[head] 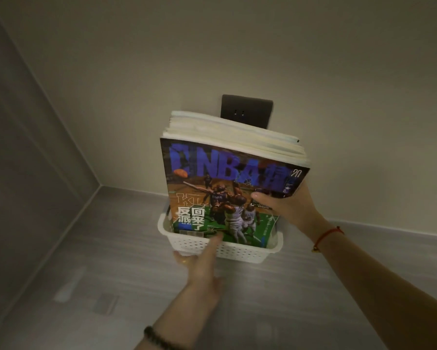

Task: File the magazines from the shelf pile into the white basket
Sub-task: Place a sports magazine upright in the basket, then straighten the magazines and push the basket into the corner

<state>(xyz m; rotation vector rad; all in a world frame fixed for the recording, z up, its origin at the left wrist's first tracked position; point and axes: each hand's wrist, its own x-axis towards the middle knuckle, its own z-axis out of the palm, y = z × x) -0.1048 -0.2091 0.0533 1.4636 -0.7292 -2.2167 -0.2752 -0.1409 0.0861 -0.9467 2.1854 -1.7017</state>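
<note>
the lower edges of the magazines (212, 188) are hidden inside the white basket (237, 251), and their far side hides the fingers of the right hand (288, 208). the magazines stand upright, long axis vertical, cover facing near. the right hand pinches their right edge; the left hand (202, 261) grips the basket's near wall.

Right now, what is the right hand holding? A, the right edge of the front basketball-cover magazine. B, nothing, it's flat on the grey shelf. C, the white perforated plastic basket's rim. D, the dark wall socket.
A: the right hand grips the right edge of the front basketball-cover magazine, thumb on its cover, above the white perforated plastic basket.
</note>
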